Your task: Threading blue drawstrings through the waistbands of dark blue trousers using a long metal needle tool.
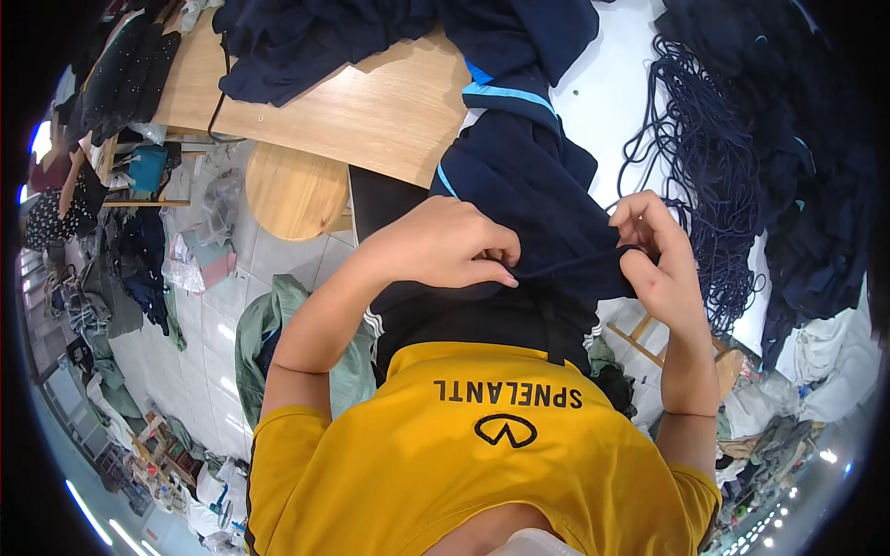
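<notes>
Both hands, left (pixel 445 246) and right (pixel 654 255), pinch-clamped on navy garment (pixel 533 199); loose grip could let the hem slip off desk (pixel 371 111).

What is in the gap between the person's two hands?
In the head view, a fold of the dark navy garment fills the stretch between the left hand and the right hand. Both hands pinch its edge, and a thin navy cord runs across.
</notes>
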A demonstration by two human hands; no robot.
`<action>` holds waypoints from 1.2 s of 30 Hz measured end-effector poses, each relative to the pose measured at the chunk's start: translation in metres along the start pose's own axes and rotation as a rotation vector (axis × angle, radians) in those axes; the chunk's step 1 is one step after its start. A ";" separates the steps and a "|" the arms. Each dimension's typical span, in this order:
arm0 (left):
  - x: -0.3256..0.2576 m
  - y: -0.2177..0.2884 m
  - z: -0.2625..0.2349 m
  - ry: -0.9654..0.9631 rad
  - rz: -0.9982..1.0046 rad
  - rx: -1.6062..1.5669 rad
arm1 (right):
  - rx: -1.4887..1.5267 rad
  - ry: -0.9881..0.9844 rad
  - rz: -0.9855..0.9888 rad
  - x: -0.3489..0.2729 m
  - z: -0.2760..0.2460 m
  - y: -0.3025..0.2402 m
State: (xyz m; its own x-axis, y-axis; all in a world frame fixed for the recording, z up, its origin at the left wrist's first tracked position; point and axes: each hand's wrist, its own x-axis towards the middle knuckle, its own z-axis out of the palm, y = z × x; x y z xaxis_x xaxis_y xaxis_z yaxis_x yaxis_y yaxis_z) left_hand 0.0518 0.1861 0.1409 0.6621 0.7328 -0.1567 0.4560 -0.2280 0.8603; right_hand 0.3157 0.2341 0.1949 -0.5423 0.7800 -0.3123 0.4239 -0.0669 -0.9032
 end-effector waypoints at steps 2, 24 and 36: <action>0.002 -0.001 0.011 0.019 0.017 0.058 | -0.050 -0.017 -0.033 -0.001 0.007 -0.007; -0.033 -0.049 0.023 0.020 -0.279 -0.498 | -0.333 -0.063 -0.072 -0.008 0.035 0.039; -0.020 -0.046 0.035 -0.018 -0.307 -0.656 | 0.082 0.030 -0.007 -0.004 0.046 0.062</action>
State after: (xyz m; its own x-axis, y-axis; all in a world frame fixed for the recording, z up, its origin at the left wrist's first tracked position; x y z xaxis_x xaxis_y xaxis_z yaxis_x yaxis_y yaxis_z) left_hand 0.0382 0.1596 0.0874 0.5741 0.6898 -0.4412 0.1759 0.4223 0.8892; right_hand 0.3112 0.1980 0.1263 -0.5231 0.7986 -0.2978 0.3587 -0.1107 -0.9269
